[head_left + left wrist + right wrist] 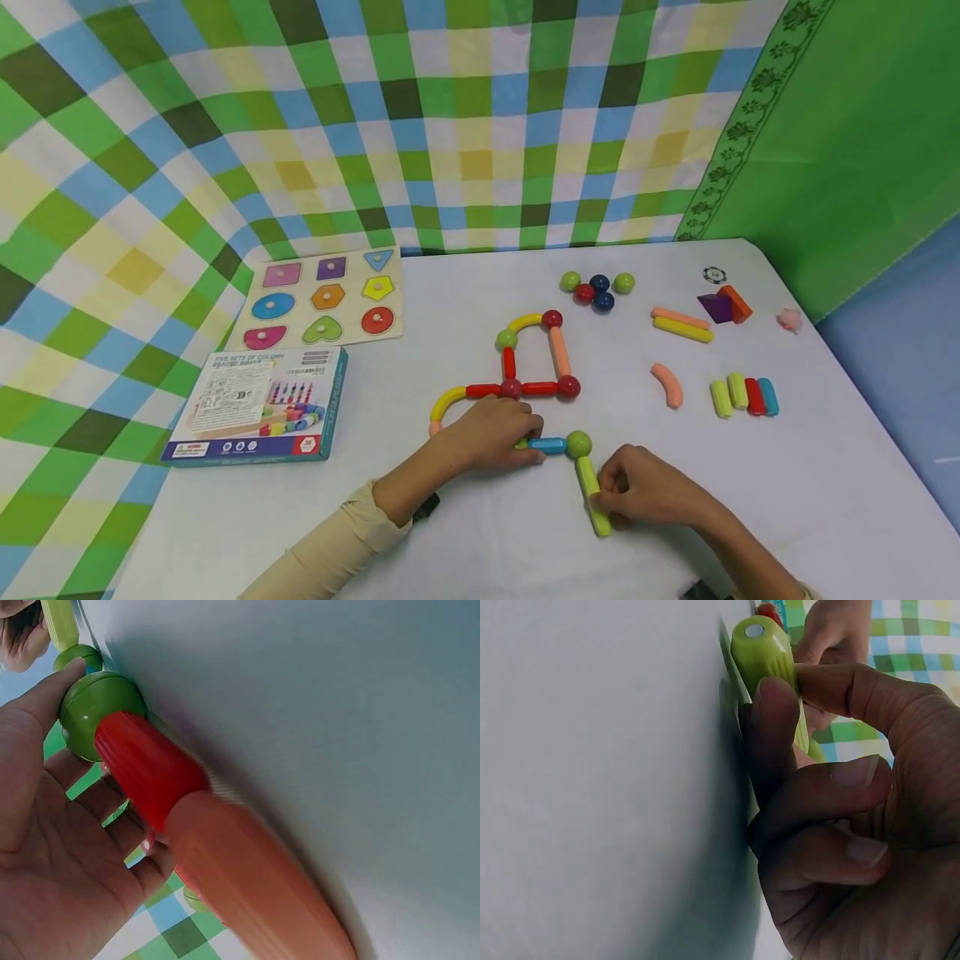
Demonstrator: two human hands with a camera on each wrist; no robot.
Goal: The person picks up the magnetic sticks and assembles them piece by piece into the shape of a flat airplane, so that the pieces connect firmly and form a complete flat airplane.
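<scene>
My left hand (491, 433) grips a green ball (103, 712) in the built figure, thumb on one side and fingers curled round the other; in the head view the hand mostly hides that ball. A red stick (154, 769) and a curved orange piece (255, 877) join on behind it. From the ball a blue stick (548, 446) runs right to another green ball (579, 444). A light green stick (588, 483) slants down from there, touching it. My right hand (648, 487) pinches this stick near its lower end, between thumb and forefinger (776, 709).
Beyond the hands, red sticks (540, 388) and balls form a loop. Loose balls (585, 293) lie farther back. Spare sticks (682, 327), a curved piece (667, 386) and short sticks (738, 393) lie right. A boxed toy (255, 404) and shape board (322, 300) are left.
</scene>
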